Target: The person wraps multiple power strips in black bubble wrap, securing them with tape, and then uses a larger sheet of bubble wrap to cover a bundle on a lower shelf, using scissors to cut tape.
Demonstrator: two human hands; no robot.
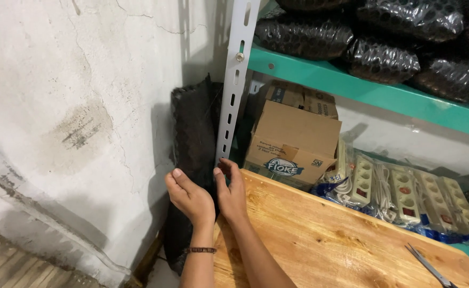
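A black bubble-wrap roll (194,133) stands upright between the wall (74,106) and the shelf upright (233,85), beside the wooden surface (325,234). Both hands grasp its edge: the left hand (190,196) and the right hand (231,191). Scissors (429,265) lie on the surface, well apart.
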